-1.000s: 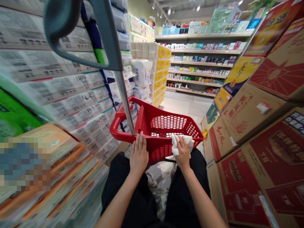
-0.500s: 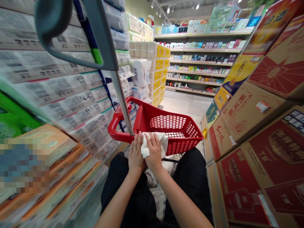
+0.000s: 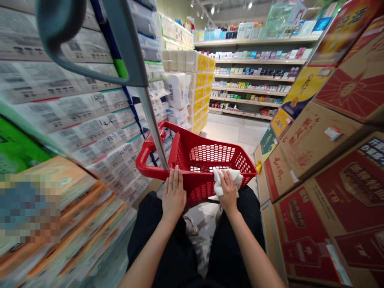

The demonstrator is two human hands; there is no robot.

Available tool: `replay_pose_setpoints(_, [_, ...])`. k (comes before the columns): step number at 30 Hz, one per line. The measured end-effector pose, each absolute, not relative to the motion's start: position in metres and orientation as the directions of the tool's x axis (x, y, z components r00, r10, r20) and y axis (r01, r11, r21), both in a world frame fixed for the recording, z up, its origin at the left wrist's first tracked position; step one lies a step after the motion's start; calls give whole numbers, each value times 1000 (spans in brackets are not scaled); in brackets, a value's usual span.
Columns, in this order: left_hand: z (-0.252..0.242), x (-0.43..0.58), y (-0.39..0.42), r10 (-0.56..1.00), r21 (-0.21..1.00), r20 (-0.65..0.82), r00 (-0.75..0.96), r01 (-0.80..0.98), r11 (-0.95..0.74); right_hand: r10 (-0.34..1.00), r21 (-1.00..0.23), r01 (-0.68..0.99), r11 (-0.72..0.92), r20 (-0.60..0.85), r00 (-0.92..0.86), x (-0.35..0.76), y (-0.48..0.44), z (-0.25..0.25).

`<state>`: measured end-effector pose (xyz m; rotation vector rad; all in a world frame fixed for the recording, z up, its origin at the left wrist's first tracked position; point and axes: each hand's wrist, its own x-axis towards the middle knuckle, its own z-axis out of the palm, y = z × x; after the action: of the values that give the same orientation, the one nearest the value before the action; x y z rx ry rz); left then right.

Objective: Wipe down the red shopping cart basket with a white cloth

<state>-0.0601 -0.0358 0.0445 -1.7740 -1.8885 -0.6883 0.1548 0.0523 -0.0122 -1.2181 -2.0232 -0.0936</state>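
A red plastic shopping basket [image 3: 216,154] on wheels stands on the floor in front of me, empty inside. Its metal pull handle [image 3: 150,116] rises up to a grey grip [image 3: 69,28] at the top left. My left hand [image 3: 174,194] lies flat with fingers together on the basket's near rim, beside the handle's base. My right hand [image 3: 228,192] presses a white cloth [image 3: 229,178] against the near rim, further right. My dark trousers show below both arms.
Stacked packs of paper goods [image 3: 84,120] line the left side of the narrow aisle. Red and brown cardboard cartons [image 3: 327,168] are piled on the right. Product shelves [image 3: 252,76] run across the far end, past tiled floor [image 3: 234,132].
My right hand with the cloth slid left along the rim to meet my left hand, then back to the right. My left hand stayed in place.
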Motion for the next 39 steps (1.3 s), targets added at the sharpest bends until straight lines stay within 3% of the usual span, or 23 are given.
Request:
replay_pose_setpoints(3, [44, -61, -36, 771, 52, 633, -65, 998, 42, 742, -307, 813, 495, 636, -212, 171, 58, -17])
replay_pose_setpoints(7, [44, -60, -35, 767, 67, 639, -64, 997, 27, 772, -398, 795, 458, 621, -134, 152, 50, -9])
replay_pose_setpoints(16, [39, -63, -33, 741, 21, 670, -37, 999, 31, 762, -483, 626, 612, 573, -303, 39, 4, 47])
replay_pose_setpoints(26, [42, -63, -36, 750, 37, 660, -46, 999, 28, 684, -363, 621, 695, 601, -414, 54, 15, 39])
replay_pose_setpoints(39, [42, -61, -35, 767, 64, 638, -68, 997, 36, 710, -290, 782, 552, 655, -259, 158, 56, -12])
